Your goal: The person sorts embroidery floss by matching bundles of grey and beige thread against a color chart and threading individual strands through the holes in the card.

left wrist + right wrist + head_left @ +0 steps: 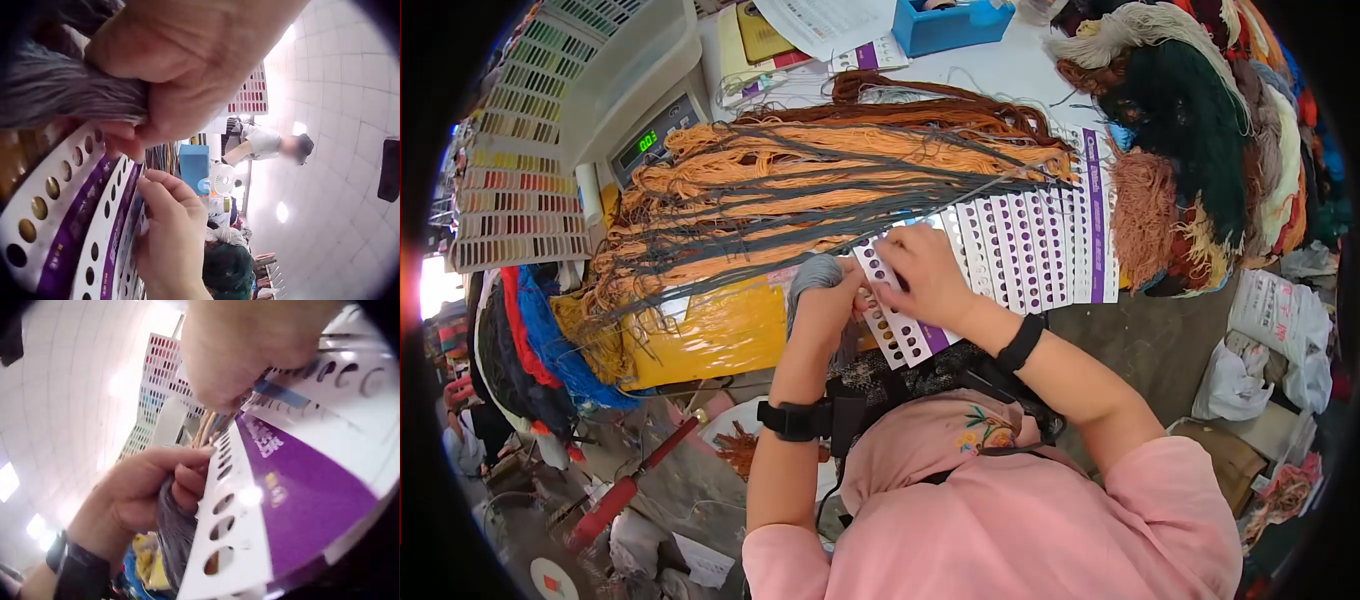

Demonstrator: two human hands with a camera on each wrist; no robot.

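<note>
A skein of grey yarn (815, 272) is gripped in my left hand (830, 305), low in the middle of the head view. In the left wrist view the skein (69, 87) runs out from under the curled fingers, and the fingertips meet the edge of a punched colour card (44, 206). My right hand (930, 275) pinches a strip of the fanned colour cards (1020, 250), white with rows of round holes and purple bands. In the right wrist view the left thumb rests at the card's (231, 531) holed edge, with the skein (175, 531) hanging behind it.
Orange yarn (800, 150) with dark grey strands spreads across the table beyond the hands. A scale (645, 140) with a green display stands at the left, beside colour charts (520, 130). A blue tape dispenser (950, 28) stands behind. Dark green yarn (1180, 120) heaps at the right.
</note>
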